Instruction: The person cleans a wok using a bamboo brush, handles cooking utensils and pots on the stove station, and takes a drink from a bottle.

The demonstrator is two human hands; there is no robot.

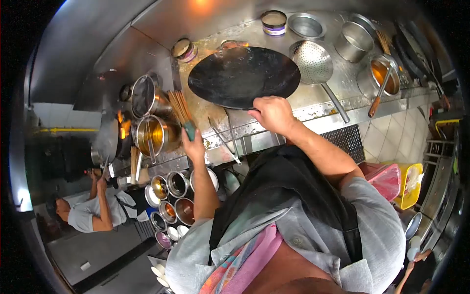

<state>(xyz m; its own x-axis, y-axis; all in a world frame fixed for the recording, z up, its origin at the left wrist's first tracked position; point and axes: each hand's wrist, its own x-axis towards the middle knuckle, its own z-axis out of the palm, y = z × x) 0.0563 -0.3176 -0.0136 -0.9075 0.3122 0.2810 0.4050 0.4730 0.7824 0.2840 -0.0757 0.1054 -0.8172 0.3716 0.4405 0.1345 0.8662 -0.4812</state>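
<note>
A large black wok (245, 76) sits tilted over the steel counter. My right hand (274, 113) is closed on its near rim. To the left, my left hand (194, 146) grips the green-wrapped handle of a bamboo brush (179, 107), whose bristles point up and away, left of the wok. A perforated ladle (311, 62) lies to the right of the wok with its handle toward me. Metal tongs (224, 139) rest on the counter edge between my hands. The inside of the wok looks dark and bare.
Pots (164, 137) with liquid stand left, near a flaming wok handled by a co-worker (98, 210). At right are a steel pot (353, 43), a pot of orange liquid (364, 81) and a yellow bin (410, 186). Several ingredient bowls (185, 210) sit below my left arm.
</note>
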